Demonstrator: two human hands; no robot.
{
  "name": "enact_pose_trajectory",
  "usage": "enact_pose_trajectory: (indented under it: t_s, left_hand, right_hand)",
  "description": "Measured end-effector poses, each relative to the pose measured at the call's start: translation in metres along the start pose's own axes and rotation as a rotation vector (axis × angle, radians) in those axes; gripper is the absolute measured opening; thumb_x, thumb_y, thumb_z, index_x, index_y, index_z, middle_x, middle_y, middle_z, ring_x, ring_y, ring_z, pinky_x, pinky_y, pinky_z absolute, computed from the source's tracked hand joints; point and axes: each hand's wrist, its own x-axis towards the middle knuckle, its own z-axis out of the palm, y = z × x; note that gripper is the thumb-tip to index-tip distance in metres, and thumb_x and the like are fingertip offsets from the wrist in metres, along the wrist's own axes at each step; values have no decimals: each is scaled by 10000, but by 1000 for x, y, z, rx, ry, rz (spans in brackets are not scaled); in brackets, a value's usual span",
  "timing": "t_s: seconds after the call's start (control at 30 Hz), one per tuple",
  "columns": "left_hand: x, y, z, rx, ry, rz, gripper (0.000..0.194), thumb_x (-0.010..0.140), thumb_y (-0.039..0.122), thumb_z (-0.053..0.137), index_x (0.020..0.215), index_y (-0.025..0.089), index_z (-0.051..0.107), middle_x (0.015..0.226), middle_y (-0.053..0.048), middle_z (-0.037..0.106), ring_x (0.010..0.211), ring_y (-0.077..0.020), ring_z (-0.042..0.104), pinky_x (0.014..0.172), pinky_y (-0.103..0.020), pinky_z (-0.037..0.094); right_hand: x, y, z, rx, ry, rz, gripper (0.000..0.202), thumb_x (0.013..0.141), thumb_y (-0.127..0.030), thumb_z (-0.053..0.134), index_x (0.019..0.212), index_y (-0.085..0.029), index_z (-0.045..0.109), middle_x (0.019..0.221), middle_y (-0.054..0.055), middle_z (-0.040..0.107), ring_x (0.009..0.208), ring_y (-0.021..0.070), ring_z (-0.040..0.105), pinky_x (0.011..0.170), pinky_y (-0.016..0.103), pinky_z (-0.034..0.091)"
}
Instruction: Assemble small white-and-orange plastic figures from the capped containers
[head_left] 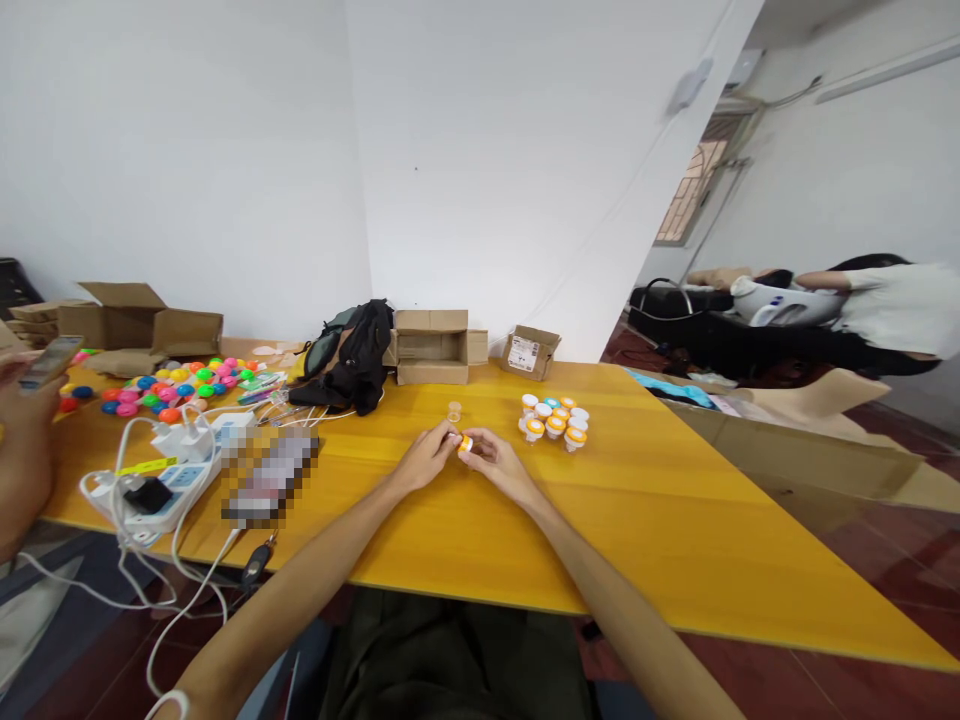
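Note:
Close together above the yellow table [630, 520], my two hands meet around a small orange-and-white capped piece [465, 443]. My left hand [426, 460] has its fingertips pinched at the piece's left side. From the other side, my right hand [498, 464] grips it with curled thumb and fingers. The fingers hide much of the piece. Just behind my left hand stands a small transparent cup-like part [454, 411]. To the right of my hands sits a cluster of similar capped pieces [555, 425], with orange, white and teal tops.
Along the back are an open cardboard box [433, 372], a smaller box [531, 352] and a black backpack [352, 355]. Left lie colourful balls [172, 388], a cabled power strip [176, 490] and a phone [274, 475]. Another person's hand [26, 430] holds a phone. Someone sits far right.

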Motion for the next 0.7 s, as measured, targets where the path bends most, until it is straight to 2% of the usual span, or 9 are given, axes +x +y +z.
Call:
enact_pose_trajectory:
  t_s: [0.2,0.4,0.7]
  left_hand:
    - [-2,3,0,-39,-21,70,240,972,421,450,977,211,568,868,-10,609,786,-166,550,802,-276,454]
    - [-4,5,-2,-24,-46,27,298,972,487,450,993,213,566,878,0,608,797,-164,542,815,-275,447]
    - [-1,3,-2,-12,-52,-16,357,971,523,421,887,204,558,772,23,570,733,-147,507,742,-256,421]
  right_hand:
    - [1,-3,-1,60,-40,51,469,747,-640,710,920,-205,687,834,38,695,758,183,680,699,333,592]
    - [0,-5,-2,85,-6,28,428,672,-525,819,927,-223,655,847,14,684,752,167,645,683,314,573]
    - [-1,-4,1,30,-22,-54,336,721,-469,786,915,-243,632,842,5,683,796,181,634,706,311,542]
